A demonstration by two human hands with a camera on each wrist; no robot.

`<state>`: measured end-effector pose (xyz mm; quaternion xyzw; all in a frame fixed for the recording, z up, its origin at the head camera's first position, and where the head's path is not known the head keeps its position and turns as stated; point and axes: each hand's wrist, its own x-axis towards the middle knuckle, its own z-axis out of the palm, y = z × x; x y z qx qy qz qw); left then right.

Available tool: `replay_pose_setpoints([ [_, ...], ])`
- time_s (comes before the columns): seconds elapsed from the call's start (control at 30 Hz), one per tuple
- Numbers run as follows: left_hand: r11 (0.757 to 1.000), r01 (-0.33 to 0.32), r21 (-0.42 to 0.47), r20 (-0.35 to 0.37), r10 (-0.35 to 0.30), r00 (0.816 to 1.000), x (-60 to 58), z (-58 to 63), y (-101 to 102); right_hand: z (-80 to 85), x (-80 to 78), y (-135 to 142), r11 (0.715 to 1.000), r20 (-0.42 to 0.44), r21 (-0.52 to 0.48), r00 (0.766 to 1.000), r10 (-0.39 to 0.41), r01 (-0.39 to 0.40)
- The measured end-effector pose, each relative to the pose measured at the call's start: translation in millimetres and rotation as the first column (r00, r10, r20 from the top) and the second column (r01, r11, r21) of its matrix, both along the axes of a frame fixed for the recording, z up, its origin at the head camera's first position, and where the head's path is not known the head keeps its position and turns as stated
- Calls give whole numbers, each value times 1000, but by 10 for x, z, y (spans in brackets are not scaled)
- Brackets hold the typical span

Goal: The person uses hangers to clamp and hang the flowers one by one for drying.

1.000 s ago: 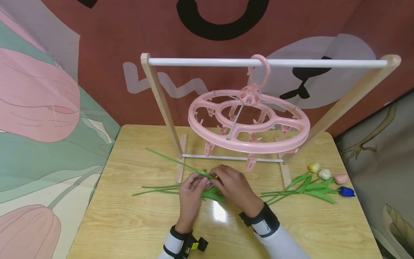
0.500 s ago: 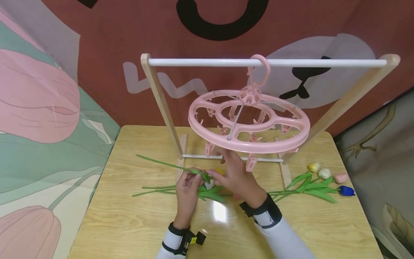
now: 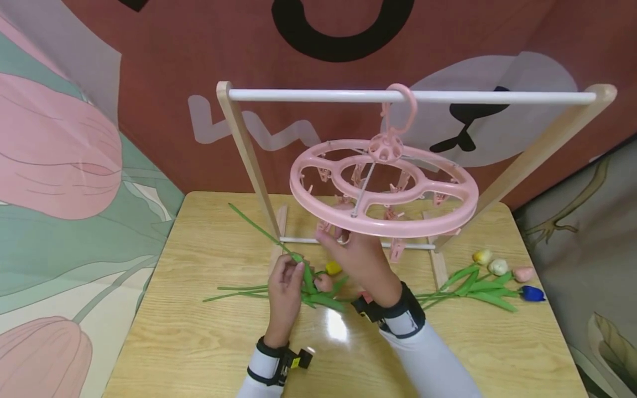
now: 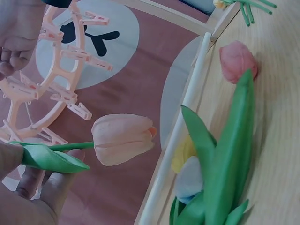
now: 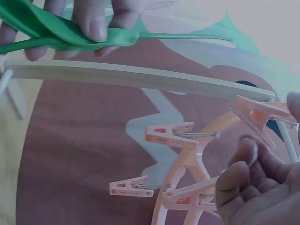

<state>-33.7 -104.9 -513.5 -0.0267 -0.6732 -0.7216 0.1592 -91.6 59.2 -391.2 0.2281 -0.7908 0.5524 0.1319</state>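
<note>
My left hand (image 3: 285,282) pinches the green stem of an artificial pink tulip (image 4: 123,139). Its leaf lies along the fingers, and the thin stem end points up and left in the head view. Beneath the front left rim of the pink round clip hanger (image 3: 383,225), my right hand (image 3: 365,260) is raised. In the right wrist view, thumb and curled fingers hold a pink clip (image 5: 260,117) between them; part of the clip is cut off by the frame edge. Below the left hand, more tulips lie on the table, among them a yellow tulip (image 3: 333,268).
The hanger hooks over the white top bar (image 3: 308,95) of a wooden rack (image 3: 249,157). Several other clips dangle from it, such as one clip (image 3: 396,250) at the front. At right lie tulips with yellow, white, pink and blue heads (image 3: 532,293) on the table (image 3: 199,342).
My right hand has left the tulip and risen to a clip at the hanger's front left. The left hand has shifted slightly left, tilting the stem upward. The hanger has swayed slightly.
</note>
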Motion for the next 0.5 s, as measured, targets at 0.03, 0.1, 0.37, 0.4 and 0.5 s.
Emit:
replay_pose_setpoints([
  [0.03,1000,0,-3,-1,0,1000,-6,9,-2,18,-8,-8,1000,-3,-11,1000,9,-9],
  [0.1,1000,-4,-10,-2,4,1000,-20,33,-4,44,-16,-19,999,-5,-29,1000,30,-30],
  [0.37,999,-27,19,-11,27,1000,-68,142,44,-3,-36,-13,997,-52,5,996,75,-75],
  [0.4,999,-28,27,-15,28,999,-76,151,53,-16,-37,-4,997,-56,9,995,79,-79],
  [0.5,999,-25,40,-30,26,999,-94,181,76,-52,-49,19,996,-57,18,994,94,-93],
])
